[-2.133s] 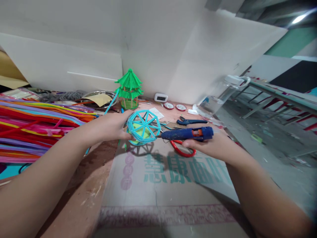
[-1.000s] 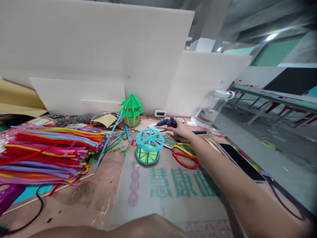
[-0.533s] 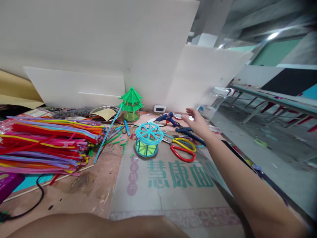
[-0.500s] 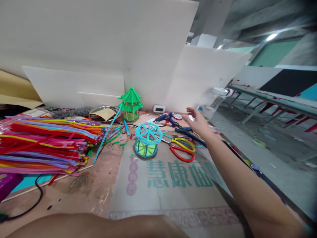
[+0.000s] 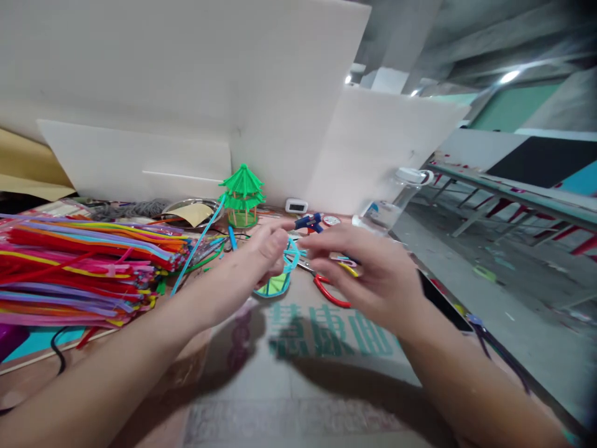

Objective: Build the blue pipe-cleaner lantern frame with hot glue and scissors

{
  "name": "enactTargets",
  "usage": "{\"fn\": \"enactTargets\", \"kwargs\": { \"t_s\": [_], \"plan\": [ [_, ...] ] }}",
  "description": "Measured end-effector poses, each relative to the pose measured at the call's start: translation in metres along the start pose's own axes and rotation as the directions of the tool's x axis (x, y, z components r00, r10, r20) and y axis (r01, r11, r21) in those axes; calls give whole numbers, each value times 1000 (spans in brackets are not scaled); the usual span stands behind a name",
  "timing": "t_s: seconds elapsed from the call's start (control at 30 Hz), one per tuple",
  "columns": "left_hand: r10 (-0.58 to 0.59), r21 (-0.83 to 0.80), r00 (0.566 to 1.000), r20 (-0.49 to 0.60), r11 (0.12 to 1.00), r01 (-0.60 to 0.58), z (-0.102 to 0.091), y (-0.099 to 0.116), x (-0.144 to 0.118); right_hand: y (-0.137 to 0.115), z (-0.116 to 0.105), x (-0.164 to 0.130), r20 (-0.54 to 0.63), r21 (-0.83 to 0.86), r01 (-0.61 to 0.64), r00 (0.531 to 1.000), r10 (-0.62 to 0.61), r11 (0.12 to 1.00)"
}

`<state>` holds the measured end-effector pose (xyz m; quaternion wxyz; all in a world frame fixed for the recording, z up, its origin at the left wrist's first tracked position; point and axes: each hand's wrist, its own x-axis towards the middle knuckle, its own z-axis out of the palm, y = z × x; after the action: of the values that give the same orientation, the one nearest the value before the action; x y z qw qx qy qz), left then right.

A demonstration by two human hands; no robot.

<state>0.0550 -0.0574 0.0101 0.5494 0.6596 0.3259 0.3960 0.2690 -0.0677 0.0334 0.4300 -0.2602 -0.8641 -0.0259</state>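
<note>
My left hand [image 5: 261,256] and my right hand [image 5: 368,274] are raised close together over the table, both blurred. Behind them stands a cyan pipe-cleaner cage with a lime green base [image 5: 275,285], mostly hidden by my left hand, whose fingers are curled. I cannot tell whether that hand touches the cage. The fingertips of my right hand reach towards my left thumb, and nothing shows in that hand. A blue glue gun [image 5: 308,222] lies on the table beyond the hands. Red-handled scissors [image 5: 326,292] lie just under my right hand.
A large pile of coloured pipe cleaners [image 5: 84,261] fills the left side. A green pagoda model [image 5: 242,193], a metal dish [image 5: 186,208] and a small white timer [image 5: 296,205] stand near the white back boards. A clear bottle [image 5: 392,202] and a phone [image 5: 438,298] are at the right edge. Printed cardboard [image 5: 317,373] covers the front.
My right hand put the glue gun down at the back and drew back in front of the cage. My left hand rose from the bottom edge to meet it.
</note>
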Motion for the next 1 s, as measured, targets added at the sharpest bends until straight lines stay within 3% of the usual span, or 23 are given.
{"fn": "enactTargets", "kwargs": {
  "t_s": [0.1, 0.2, 0.37, 0.5, 0.7, 0.9, 1.0],
  "plan": [
    [-42, -13, 998, 51, 999, 43, -4, -11, 17, 3, 17, -6, 32, -89, 121, 992, -119, 989],
    [-69, -7, 993, 93, 998, 70, -1, -21, 16, 12, 28, -11, 61, -144, 175, 984, -168, 974],
    [-36, 183, 993, 114, 983, 15, -3, -34, 13, 14, 35, -15, 102, -136, 157, 984, -144, 978],
    [20, 328, 995, 99, 943, -51, -6, -30, 12, 15, 34, -16, 116, -157, 187, 979, -170, 970],
    [111, 579, 988, 106, 801, -152, -18, -5, 16, 24, 26, -21, -13, -161, -4, 1000, 2, 987],
    [203, 678, 978, 48, 713, -181, -23, -4, 19, 25, 27, -24, -6, -103, -70, 998, 69, 992],
    [255, 714, 966, 55, 666, -216, -25, -7, 21, 30, 28, -23, 18, -59, -160, 987, 162, 985]
  ]
}}
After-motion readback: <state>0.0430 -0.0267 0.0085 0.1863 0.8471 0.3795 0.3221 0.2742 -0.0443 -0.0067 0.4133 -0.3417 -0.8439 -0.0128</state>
